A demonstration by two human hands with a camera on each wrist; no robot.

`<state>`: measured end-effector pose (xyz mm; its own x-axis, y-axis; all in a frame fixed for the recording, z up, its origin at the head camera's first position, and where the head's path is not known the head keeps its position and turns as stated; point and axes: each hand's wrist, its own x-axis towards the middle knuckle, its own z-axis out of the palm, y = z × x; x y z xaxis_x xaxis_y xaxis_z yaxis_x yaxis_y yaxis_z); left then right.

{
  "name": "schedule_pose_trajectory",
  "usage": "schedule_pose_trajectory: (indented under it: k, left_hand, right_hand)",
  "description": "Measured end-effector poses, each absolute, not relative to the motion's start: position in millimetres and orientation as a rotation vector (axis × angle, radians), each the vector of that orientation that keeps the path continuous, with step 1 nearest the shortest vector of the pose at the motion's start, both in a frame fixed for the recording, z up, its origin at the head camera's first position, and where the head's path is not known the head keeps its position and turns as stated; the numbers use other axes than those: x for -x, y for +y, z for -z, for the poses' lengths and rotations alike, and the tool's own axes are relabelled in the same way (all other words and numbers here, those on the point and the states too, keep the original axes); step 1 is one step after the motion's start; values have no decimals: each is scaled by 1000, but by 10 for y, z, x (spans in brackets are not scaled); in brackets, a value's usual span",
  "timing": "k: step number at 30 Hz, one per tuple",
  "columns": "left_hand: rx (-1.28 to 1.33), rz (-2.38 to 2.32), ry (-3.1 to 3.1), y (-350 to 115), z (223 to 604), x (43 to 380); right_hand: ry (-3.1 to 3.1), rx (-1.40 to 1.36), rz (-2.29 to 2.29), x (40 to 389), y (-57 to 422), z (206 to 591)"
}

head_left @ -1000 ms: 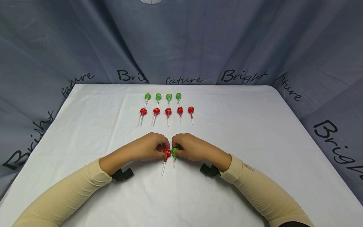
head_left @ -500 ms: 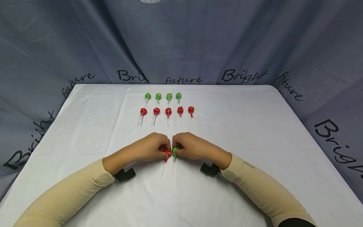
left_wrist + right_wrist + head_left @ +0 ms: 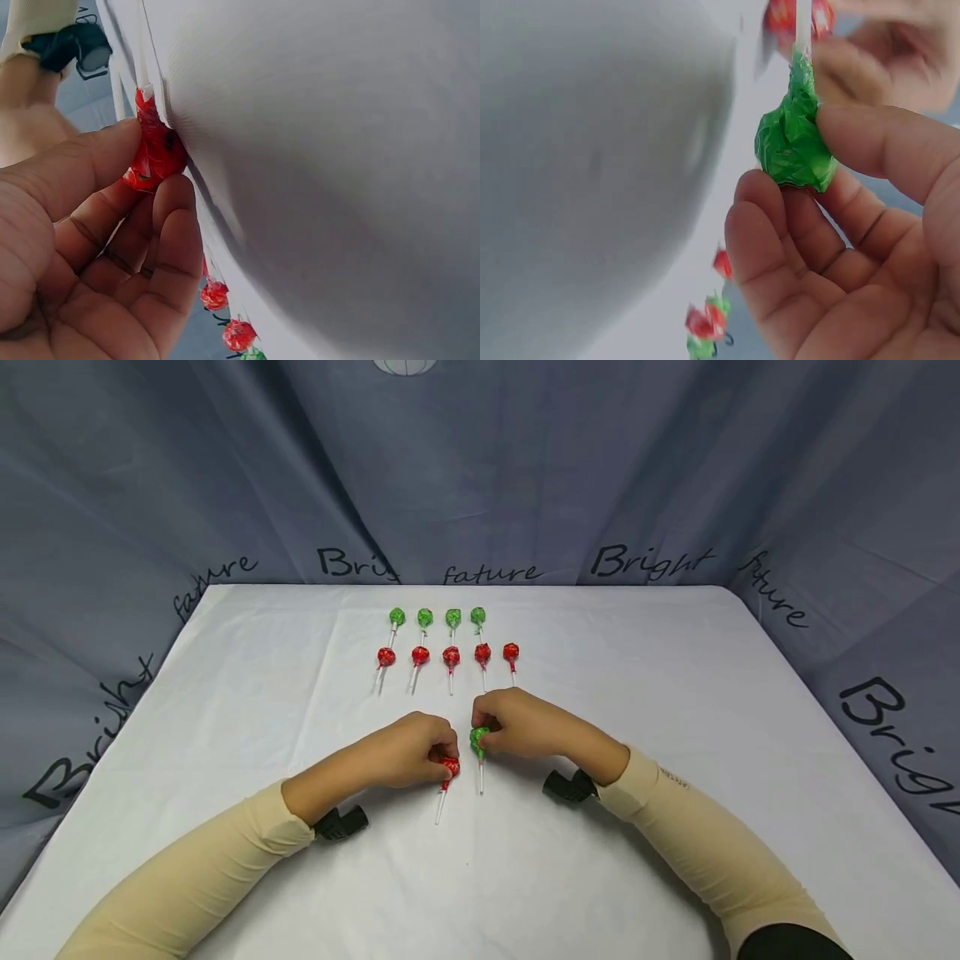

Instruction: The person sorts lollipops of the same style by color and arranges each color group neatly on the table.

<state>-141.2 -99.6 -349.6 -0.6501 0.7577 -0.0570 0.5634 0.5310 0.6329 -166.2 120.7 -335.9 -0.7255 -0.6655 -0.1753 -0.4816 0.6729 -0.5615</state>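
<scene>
My left hand (image 3: 408,750) pinches a red-wrapped lollipop (image 3: 159,154) by its head, between thumb and fingertips, close to the white cloth. Its white stick points toward the near side in the head view. Slightly farther forward and to the right, my right hand (image 3: 525,722) pinches a green-wrapped lollipop (image 3: 795,146) by its head, the stick also pointing toward me. A gap separates the two lollipops. Beyond the hands lie a row of green lollipops (image 3: 453,618) and, nearer, a row of red lollipops (image 3: 451,657). The rightmost red lollipop (image 3: 511,652) has no green one behind it.
A white cloth (image 3: 637,660) covers the table. Grey-blue curtains (image 3: 495,468) with dark lettering hang behind and along both sides. Black wrist cameras (image 3: 341,822) sit under both forearms.
My right hand has moved forward and a little right with the green lollipop, away from the red one. My left hand still holds the red lollipop in nearly the same place.
</scene>
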Motion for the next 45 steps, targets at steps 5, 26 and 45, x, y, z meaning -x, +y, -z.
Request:
schedule_pose_trajectory:
  k: [5, 26, 45]
  left_hand:
    - [-1109, -804, 2452, -983, 3497, 1426]
    - [-1107, -776, 2482, -975, 3461, 1402]
    - [-1070, -765, 2484, -962, 3469, 1384]
  right_hand:
    - [2563, 840, 702, 1858, 1293, 3243]
    - [2638, 386, 822, 3224, 1558, 3107]
    - [2691, 286, 692, 3639, 1449, 3392]
